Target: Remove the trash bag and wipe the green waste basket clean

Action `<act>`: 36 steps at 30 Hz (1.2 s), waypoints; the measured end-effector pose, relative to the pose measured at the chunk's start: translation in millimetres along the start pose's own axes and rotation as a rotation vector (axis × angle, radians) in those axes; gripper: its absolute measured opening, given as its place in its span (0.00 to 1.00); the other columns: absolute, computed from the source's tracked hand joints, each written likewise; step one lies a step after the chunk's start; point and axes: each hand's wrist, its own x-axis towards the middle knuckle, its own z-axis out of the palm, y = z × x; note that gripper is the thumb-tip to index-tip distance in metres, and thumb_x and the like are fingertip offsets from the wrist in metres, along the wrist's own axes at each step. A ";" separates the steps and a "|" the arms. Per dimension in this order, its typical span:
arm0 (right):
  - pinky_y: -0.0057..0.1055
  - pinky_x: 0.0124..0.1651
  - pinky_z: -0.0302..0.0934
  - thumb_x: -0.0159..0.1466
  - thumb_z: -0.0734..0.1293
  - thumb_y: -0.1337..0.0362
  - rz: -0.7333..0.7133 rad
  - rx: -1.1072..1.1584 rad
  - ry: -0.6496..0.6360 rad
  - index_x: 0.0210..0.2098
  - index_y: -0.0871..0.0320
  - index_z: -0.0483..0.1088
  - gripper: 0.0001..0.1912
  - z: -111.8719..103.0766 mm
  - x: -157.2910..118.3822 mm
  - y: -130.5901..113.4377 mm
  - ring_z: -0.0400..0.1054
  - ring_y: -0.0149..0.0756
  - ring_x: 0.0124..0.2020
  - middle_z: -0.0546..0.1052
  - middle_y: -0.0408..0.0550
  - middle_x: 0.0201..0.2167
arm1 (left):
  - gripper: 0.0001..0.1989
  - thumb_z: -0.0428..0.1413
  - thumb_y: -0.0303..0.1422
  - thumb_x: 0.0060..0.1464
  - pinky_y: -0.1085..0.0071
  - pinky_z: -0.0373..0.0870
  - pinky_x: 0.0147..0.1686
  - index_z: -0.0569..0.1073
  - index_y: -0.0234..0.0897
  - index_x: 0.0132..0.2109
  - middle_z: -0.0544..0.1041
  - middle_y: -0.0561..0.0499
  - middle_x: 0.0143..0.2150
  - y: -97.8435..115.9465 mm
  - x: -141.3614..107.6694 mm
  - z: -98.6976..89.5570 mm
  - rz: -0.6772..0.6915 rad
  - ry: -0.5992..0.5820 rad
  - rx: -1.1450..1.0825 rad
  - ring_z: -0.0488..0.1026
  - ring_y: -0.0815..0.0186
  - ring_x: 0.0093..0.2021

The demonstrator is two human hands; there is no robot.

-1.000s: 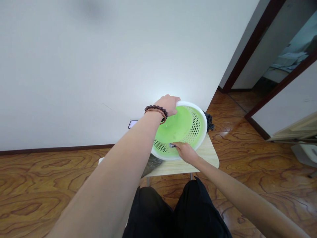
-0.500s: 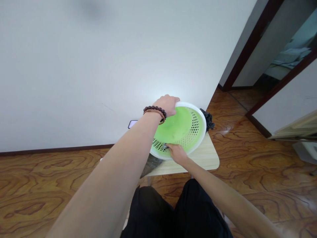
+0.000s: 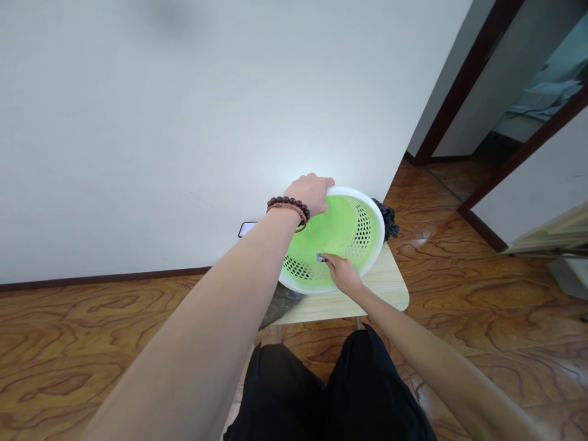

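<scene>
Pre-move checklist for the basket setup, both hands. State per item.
1. Left hand on basket rim: ok, at its far left edge.
2. Small item in right hand: ok, pinched at the fingertips.
3. Small item touching the basket: cannot tell, contact not clear from this view.
4. Basket flat on table: cannot tell, underside hidden.
5. Phone fully in sight: not ok, left forearm covers part.
6. Black bag clear of both hands: ok, past the basket's right edge.
</scene>
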 end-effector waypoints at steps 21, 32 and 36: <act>0.30 0.52 0.59 0.64 0.53 0.72 -0.252 -0.037 -0.262 0.52 0.58 0.66 0.20 -19.7 -47.2 -21.6 0.68 0.34 0.48 0.74 0.48 0.48 | 0.19 0.50 0.30 0.48 0.65 0.65 0.36 0.70 0.40 0.49 0.74 0.43 0.38 0.1 -3.7 -0.6 0.016 0.004 0.011 0.71 0.59 0.37; 0.29 0.52 0.54 0.61 0.55 0.79 -0.003 -0.302 -0.148 0.46 0.66 0.69 0.18 13.8 29.6 15.9 0.64 0.37 0.49 0.73 0.60 0.45 | 0.20 0.50 0.30 0.47 0.67 0.65 0.35 0.70 0.40 0.49 0.74 0.45 0.38 -1.5 -0.6 4.6 0.000 0.007 0.010 0.71 0.60 0.37; 0.29 0.51 0.56 0.61 0.54 0.78 -0.006 -0.301 -0.181 0.49 0.62 0.68 0.21 16.1 12.0 6.8 0.65 0.36 0.47 0.73 0.56 0.47 | 0.20 0.51 0.30 0.46 0.67 0.65 0.35 0.71 0.41 0.49 0.74 0.45 0.38 -1.9 0.5 5.6 -0.006 0.010 -0.006 0.71 0.61 0.37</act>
